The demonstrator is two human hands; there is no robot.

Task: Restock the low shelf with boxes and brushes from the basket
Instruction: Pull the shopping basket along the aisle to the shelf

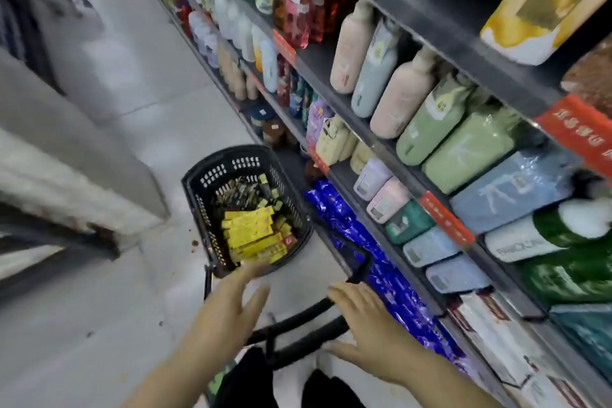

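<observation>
Tiled floor (149, 129), basket (225, 156) lengthwise along shelves (410, 180)

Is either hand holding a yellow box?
No, the left hand and right hand are open; the yellow boxes lie in the black plastic basket.

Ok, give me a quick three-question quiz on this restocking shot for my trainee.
1. True or false: the black plastic basket stands on the pale tiled floor.
2. Which items in the basket lie nearest the left hand? A) long yellow boxes B) red cans C) white towels
3. Fill the gap: the right hand, fingers straight, holds ____.
Key: 1 true; 2 A; 3 nothing.
</observation>
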